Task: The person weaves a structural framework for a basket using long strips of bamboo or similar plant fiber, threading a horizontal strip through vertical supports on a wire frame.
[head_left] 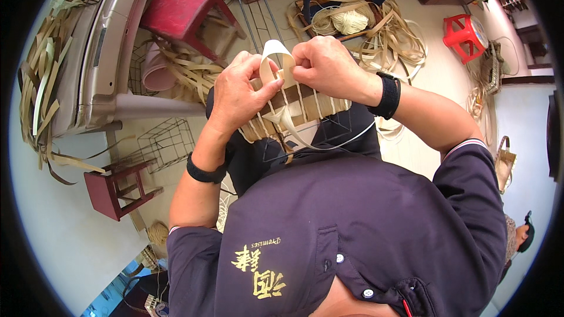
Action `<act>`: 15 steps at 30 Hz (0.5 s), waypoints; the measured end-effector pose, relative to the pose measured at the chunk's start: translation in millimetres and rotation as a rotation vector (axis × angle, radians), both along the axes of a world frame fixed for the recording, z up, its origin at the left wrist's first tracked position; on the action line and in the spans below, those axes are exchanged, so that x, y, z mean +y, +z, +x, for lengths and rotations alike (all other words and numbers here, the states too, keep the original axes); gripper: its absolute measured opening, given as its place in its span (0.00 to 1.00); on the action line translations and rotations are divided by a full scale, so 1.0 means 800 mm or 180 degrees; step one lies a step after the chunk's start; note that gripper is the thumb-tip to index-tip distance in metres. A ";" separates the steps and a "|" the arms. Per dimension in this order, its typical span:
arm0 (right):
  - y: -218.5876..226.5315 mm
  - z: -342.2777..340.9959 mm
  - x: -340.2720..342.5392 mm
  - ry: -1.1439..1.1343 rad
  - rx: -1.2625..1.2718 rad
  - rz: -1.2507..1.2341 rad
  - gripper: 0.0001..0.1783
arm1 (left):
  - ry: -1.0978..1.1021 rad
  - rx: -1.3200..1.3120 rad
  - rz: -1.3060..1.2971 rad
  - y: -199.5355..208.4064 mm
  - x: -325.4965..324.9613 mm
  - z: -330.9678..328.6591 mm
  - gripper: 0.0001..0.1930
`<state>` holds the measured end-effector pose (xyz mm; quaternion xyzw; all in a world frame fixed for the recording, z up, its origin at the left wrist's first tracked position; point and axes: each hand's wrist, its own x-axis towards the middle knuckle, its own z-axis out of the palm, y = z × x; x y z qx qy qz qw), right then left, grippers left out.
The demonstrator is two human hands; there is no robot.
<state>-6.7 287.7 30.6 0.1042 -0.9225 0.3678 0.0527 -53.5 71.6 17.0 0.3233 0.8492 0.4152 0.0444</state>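
Both hands [241, 91] [326, 61] — close together — pinch a looped cream strip [278, 49] over wrapped framework [310, 107].

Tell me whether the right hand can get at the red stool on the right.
Probably not as things stand: the right hand is closed on the pale strip, and the red stool stands off on the floor, with loose strips lying between.

**Room and obstructions**

My remote view gives passage over pale floor [437, 75] between right forearm [432, 104] and red plastic stool [459, 37]. Between left hand [242, 89] and right hand [324, 62], a strip loop [276, 48] spans the gap; loose strips [402, 42] obstruct ahead, a red wooden stool [178, 14] leftward.
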 end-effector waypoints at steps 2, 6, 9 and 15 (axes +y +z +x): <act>0.001 -0.003 0.002 0.0147 -0.0044 0.0036 0.06 | 0.0007 -0.0047 0.0046 0.003 0.002 0.002 0.12; 0.002 0.003 -0.002 0.0303 0.0234 0.0268 0.07 | 0.0080 0.0057 -0.0041 0.002 0.000 0.003 0.12; 0.012 0.034 -0.004 0.0166 0.0223 0.0100 0.09 | 0.0085 -0.0031 -0.0028 0.000 -0.001 0.002 0.12; -0.007 0.085 -0.013 0.0981 0.1237 0.1217 0.12 | 0.0028 -0.0084 -0.0005 0.004 0.002 0.003 0.12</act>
